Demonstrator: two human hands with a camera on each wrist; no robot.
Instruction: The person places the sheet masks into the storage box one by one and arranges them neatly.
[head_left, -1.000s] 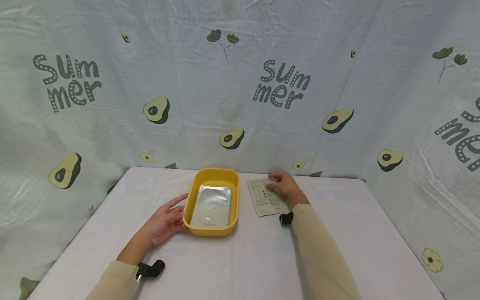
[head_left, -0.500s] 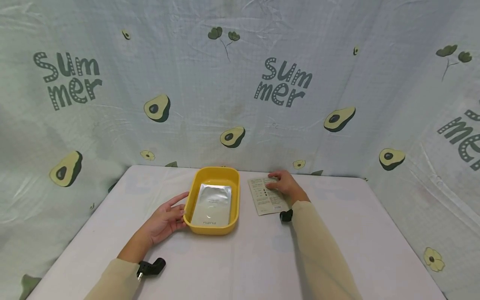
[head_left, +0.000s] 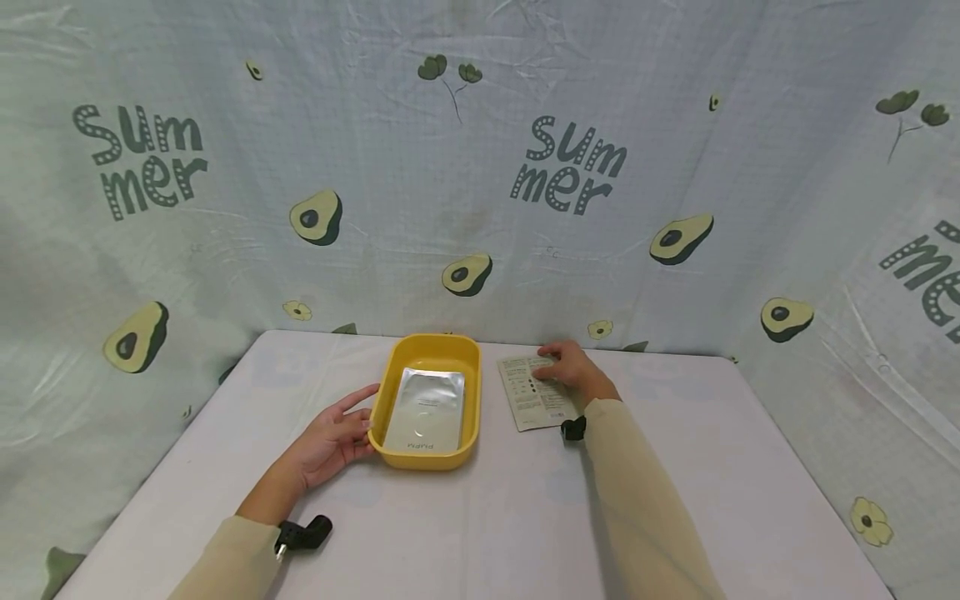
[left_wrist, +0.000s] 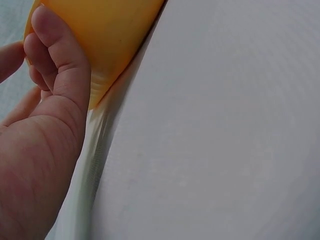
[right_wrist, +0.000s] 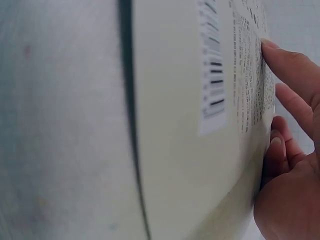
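A yellow plastic tray (head_left: 470, 446) stands left of the table's middle, with a silver-and-white sachet (head_left: 423, 417) lying flat in it. My left hand (head_left: 333, 442) holds the tray's left wall, its digits at the rim and against the outer side. To the right lies a pale flat packet (head_left: 528, 404), its printed face and barcode up. My right hand (head_left: 573, 375) pinches the packet's far right part, thumb (right_wrist: 290, 65) on the print. The other fingers sit by its edge in the right wrist view, their tips partly hidden.
A white-covered table (head_left: 487, 533) runs back to a pale curtain (head_left: 375, 167) printed with avocados and lettering. Both wrists carry small black cameras; the left one (head_left: 303, 533) shows over the table.
The view tilts and shifts very slightly. Both hands, the tray and the packet keep their places relative to one another.
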